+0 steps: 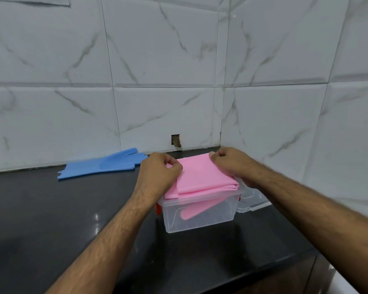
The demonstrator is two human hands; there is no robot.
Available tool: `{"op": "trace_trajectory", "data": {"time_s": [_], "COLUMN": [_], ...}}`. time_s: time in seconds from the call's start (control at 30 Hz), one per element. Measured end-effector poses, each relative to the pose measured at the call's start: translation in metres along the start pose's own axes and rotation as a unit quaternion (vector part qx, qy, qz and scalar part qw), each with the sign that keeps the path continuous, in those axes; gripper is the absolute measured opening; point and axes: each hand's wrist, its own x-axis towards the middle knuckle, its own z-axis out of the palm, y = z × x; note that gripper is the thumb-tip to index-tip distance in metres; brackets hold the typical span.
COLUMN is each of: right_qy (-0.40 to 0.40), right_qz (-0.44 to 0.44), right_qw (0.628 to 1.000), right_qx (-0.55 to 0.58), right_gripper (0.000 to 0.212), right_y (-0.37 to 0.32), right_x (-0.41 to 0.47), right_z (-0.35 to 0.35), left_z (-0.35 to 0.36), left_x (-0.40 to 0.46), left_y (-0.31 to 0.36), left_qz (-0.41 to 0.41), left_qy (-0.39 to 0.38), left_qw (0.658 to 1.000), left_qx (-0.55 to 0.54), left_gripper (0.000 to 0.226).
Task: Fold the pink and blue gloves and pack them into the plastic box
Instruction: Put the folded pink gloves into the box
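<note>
A folded pink glove [202,177] lies across the top of the clear plastic box [200,221] on the black counter. One pink finger hangs down inside the box. My left hand [157,172] pinches the glove's far left corner. My right hand [232,162] pinches its far right corner. The blue glove [102,164] lies flat on the counter to the left, by the wall, away from both hands.
The box's clear lid [251,200] lies on the counter right of the box, under my right forearm. Red latches show at the box's sides. White marble-look tiled walls meet in a corner behind the box. The counter's front edge [263,266] runs near the bottom right.
</note>
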Motion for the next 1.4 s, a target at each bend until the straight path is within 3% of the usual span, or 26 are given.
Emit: {"op": "trace_trajectory", "data": {"time_s": [0.1, 0.2, 0.3, 0.37, 0.57, 0.67, 0.8, 1.0, 1.23, 1.4], "right_qy": [-0.015, -0.052, -0.042, -0.022, 0.009, 0.017, -0.015, -0.102, -0.146, -0.214], "right_qz": [0.033, 0.055, 0.057, 0.055, 0.040, 0.035, 0.023, -0.034, -0.008, -0.003], "right_qw": [0.991, 0.979, 0.983, 0.988, 0.999, 0.999, 0.998, 0.981, 0.969, 0.942], "right_qx": [0.127, 0.190, 0.170, 0.142, 0.034, 0.009, 0.055, 0.160, 0.198, 0.259], "right_gripper": [0.024, 0.032, 0.053, 0.056, 0.023, 0.024, 0.023, 0.045, 0.025, 0.019], "right_y": [0.001, 0.001, -0.002, -0.005, -0.007, -0.006, -0.002, 0.004, 0.007, 0.006], "right_x": [-0.002, -0.005, -0.004, -0.003, 0.003, 0.006, 0.008, 0.002, 0.007, 0.006], "right_z": [0.000, -0.004, -0.004, -0.003, -0.001, 0.001, -0.004, -0.015, -0.016, -0.019], "left_z": [0.002, 0.002, 0.001, 0.000, 0.002, 0.002, 0.002, 0.004, 0.005, 0.001], "left_x": [0.002, 0.003, 0.004, 0.005, 0.005, 0.005, 0.004, 0.003, 0.001, 0.003], "left_y": [-0.002, -0.003, -0.002, -0.002, 0.000, 0.001, 0.001, 0.000, 0.001, 0.001], "left_qz": [0.007, 0.011, 0.008, 0.012, 0.025, 0.027, 0.030, 0.040, 0.053, 0.065], "left_qy": [-0.001, -0.013, -0.041, -0.066, -0.084, -0.082, -0.079, -0.074, -0.071, -0.138], "left_qw": [1.000, 1.000, 0.999, 0.998, 0.995, 0.995, 0.996, 0.996, 0.996, 0.987], "left_qx": [-0.003, 0.003, 0.012, 0.021, 0.045, 0.047, 0.037, 0.022, 0.024, 0.055], "left_gripper": [0.013, 0.012, 0.009, 0.007, 0.011, 0.013, 0.012, 0.009, 0.007, 0.073]}}
